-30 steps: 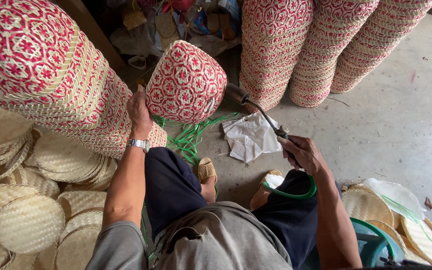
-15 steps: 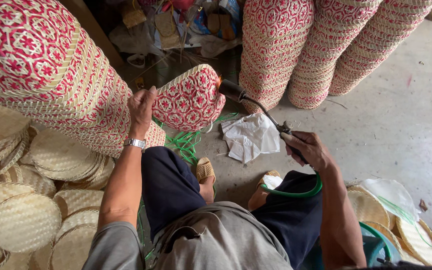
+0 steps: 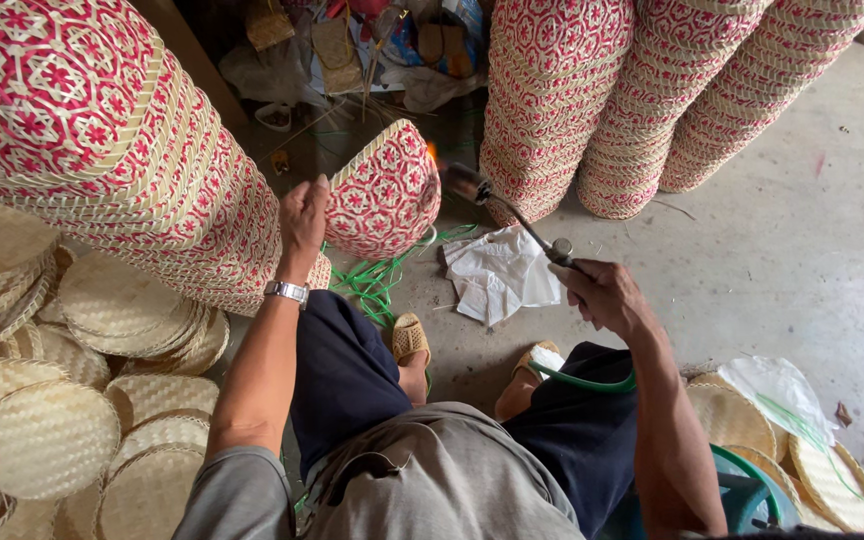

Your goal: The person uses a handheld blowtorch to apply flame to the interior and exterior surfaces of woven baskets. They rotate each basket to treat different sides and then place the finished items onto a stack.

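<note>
1. At six o'clock sit the person's knees in dark blue shorts (image 3: 352,380), with tan woven sandals (image 3: 410,338) on the grey concrete floor (image 3: 802,260).
2. The right hand (image 3: 607,295), at four o'clock, is closed tight around the grip of a slim metal gas torch (image 3: 512,215); a green hose (image 3: 582,380) loops beneath the wrist.
3. The left hand (image 3: 302,215), at ten o'clock of centre and wearing a silver wristwatch (image 3: 287,292), has its fingers curled shut over the rim of a small red-and-cream woven bamboo basket (image 3: 384,192), tipped on its side.
4. The torch tip, with a small orange flame, sits just beside the basket's upper right edge at twelve o'clock.
5. Below the basket lie loose green plastic strips (image 3: 372,280) and a crumpled white plastic bag (image 3: 502,272).
6. At eight o'clock lie heaps of round natural-coloured woven lids (image 3: 47,440); more lie at four o'clock.
7. At ten o'clock lies a long stack of red-and-cream baskets (image 3: 132,150); three similar stacks (image 3: 642,90) lean at one o'clock.
8. At twelve o'clock, far back, is a clutter of bags and packages (image 3: 352,50), too dim to tell apart.
</note>
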